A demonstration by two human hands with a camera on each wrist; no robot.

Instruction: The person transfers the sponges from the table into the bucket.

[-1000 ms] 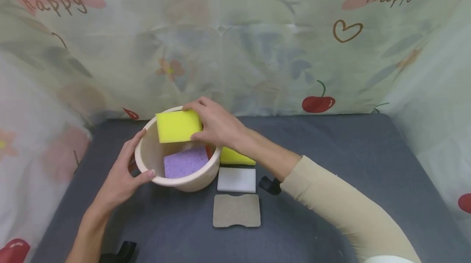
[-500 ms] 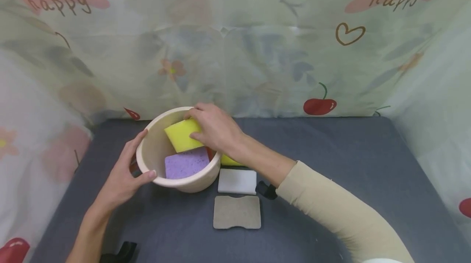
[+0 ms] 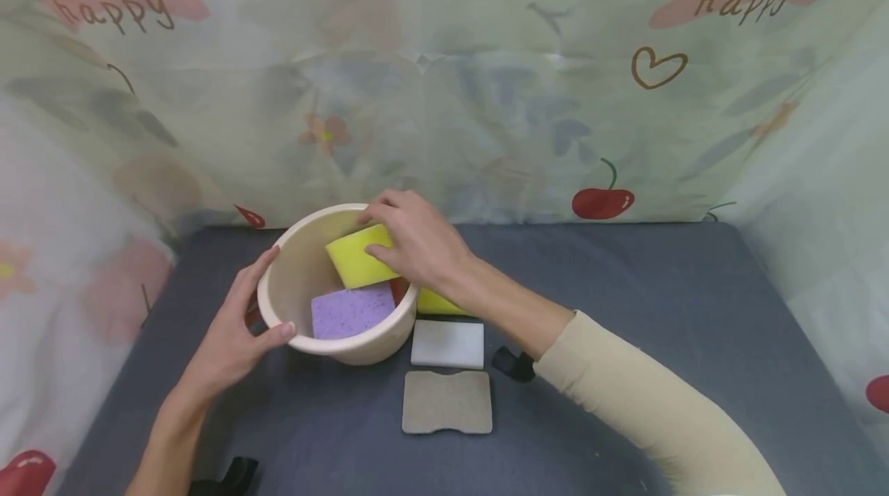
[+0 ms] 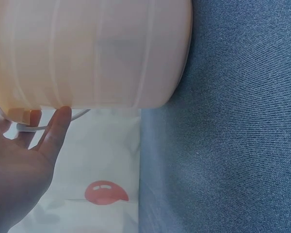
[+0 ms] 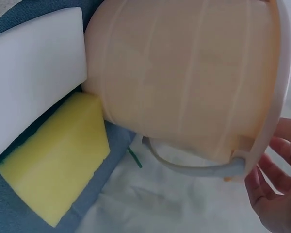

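A cream bucket (image 3: 288, 280) stands tilted toward the front on the dark cloth. My left hand (image 3: 232, 334) grips its left rim, thumb over the edge and fingers along the outer wall. Inside lie a purple sponge (image 3: 353, 312) and, partly hidden beside it, something orange-red (image 3: 398, 289). My right hand (image 3: 424, 245) reaches over the far right rim and holds a yellow sponge (image 3: 361, 257) above the purple one, its thumb across the near face. In the right wrist view, fingers (image 5: 276, 174) show beside the rim, and the held sponge is hidden by the bucket wall.
Right of the bucket lie another yellow sponge (image 3: 441, 305), a white sponge block (image 3: 447, 344) and a grey-beige notched pad (image 3: 447, 402) in a column. Black straps (image 3: 514, 365) sit near the wrists. A patterned curtain (image 3: 486, 95) hangs behind the table.
My right hand has lowered the yellow sponge into the bucket, tilting it and shifting it right toward the inner wall. My left hand stays on the rim.
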